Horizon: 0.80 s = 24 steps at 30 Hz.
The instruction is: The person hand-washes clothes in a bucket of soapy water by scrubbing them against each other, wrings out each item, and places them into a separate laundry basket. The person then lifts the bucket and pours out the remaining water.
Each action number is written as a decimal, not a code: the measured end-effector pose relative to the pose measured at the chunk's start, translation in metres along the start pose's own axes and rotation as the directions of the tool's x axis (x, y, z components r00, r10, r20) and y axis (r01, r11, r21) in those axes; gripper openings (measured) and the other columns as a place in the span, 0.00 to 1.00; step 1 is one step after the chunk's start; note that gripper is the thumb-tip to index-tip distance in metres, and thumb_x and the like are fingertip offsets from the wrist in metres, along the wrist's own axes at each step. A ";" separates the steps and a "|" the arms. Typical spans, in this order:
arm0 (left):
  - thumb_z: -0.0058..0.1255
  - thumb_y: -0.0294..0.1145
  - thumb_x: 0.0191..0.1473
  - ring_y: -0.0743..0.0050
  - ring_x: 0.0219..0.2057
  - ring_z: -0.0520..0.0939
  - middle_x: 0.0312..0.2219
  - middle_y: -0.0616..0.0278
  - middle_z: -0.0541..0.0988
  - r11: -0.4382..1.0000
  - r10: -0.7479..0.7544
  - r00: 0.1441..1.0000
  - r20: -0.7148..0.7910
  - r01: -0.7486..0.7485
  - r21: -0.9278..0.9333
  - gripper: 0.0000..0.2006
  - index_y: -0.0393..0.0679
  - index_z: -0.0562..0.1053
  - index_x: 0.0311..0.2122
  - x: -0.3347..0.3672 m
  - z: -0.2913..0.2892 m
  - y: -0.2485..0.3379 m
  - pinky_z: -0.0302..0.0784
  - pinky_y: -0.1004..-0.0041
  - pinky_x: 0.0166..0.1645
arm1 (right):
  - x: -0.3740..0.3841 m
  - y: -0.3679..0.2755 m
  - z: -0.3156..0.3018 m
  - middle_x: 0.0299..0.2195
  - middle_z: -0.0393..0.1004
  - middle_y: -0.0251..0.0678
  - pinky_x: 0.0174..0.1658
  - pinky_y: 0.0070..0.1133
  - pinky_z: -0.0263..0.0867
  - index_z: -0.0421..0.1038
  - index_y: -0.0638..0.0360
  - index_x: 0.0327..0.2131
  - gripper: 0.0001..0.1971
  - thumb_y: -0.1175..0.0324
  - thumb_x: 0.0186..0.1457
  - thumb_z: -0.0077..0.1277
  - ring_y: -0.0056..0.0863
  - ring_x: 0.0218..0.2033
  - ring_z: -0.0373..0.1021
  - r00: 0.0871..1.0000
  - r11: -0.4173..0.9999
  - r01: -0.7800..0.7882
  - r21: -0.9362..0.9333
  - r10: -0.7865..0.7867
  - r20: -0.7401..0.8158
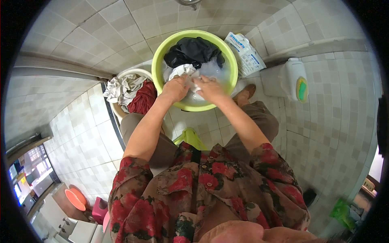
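A round lime-green basin (pixel 156 60) holds cloudy, sudsy water and wet cloth. Toward its near side, a white cloth (pixel 183 70) lies bunched in the suds. My left hand (pixel 176 87) is closed on the cloth's near left part. From the other side, my right hand (pixel 210 90) grips a wet part of the same cloth, its fingertips pointing at the left hand. The suds and my hands cover some of the cloth. Behind it, a black garment (pixel 192 50) is heaped at the basin's far side.
Left of the basin, a pale tub (pixel 139 72) holds cream cloth (pixel 123 90) and dark red cloth (pixel 144 98). A white and blue bag (pixel 245 56) leans at the right. Beyond stands a white container (pixel 288 77) with a yellow-green sponge (pixel 302 89). A green stool (pixel 190 139) is between my legs.
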<state>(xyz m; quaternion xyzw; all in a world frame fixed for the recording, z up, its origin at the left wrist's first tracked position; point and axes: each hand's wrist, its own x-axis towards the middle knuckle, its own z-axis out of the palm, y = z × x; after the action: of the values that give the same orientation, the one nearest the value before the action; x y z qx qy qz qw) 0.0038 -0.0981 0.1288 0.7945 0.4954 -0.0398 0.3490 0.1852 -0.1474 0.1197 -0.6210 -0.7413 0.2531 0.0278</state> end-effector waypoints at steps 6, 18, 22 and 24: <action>0.43 0.38 0.54 0.47 0.50 0.71 0.49 0.43 0.70 0.985 0.145 0.989 -0.006 -0.145 -0.088 0.27 0.43 0.59 0.59 0.028 0.028 -0.011 0.67 0.60 0.55 | 0.062 0.046 0.117 0.51 0.68 0.39 0.51 0.39 0.62 0.65 0.33 0.53 0.22 0.55 0.51 0.48 0.43 0.54 0.62 0.944 0.865 -0.325 -0.382 0.274 -0.183; 0.37 0.45 0.56 0.38 0.40 0.76 0.36 0.42 0.77 0.989 -0.103 0.938 -0.332 0.062 -0.131 0.19 0.45 0.70 0.48 0.048 0.037 -0.017 0.73 0.54 0.43 | 0.027 0.032 -0.027 0.37 0.75 0.36 0.40 0.21 0.69 0.68 0.65 0.44 0.16 0.75 0.50 0.52 0.23 0.36 0.71 0.930 0.255 -0.081 0.964 0.366 -0.019; 0.29 0.53 0.60 0.44 0.51 0.71 0.51 0.49 0.70 0.374 -0.401 0.910 0.110 0.272 -0.887 0.27 0.47 0.59 0.59 0.034 -0.002 0.043 0.71 0.54 0.49 | -0.006 0.006 -0.091 0.40 0.73 0.37 0.41 0.20 0.69 0.66 0.67 0.46 0.17 0.75 0.52 0.52 0.23 0.37 0.71 0.925 0.076 0.070 0.995 0.368 -0.093; 0.24 0.57 0.61 0.54 0.53 0.70 0.55 0.55 0.65 0.223 -0.396 0.884 0.247 0.354 -0.908 0.31 0.43 0.55 0.60 0.033 -0.013 0.048 0.70 0.55 0.51 | -0.014 -0.021 -0.110 0.40 0.73 0.38 0.41 0.20 0.69 0.65 0.67 0.47 0.17 0.74 0.53 0.52 0.23 0.37 0.71 0.931 0.047 0.105 0.993 0.346 -0.115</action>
<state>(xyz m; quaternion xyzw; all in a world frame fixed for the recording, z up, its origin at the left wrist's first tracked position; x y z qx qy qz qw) 0.0559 -0.0782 0.1506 0.3023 0.6073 0.1848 0.7110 0.2081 -0.1247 0.2282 -0.5236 -0.2911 0.5862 0.5454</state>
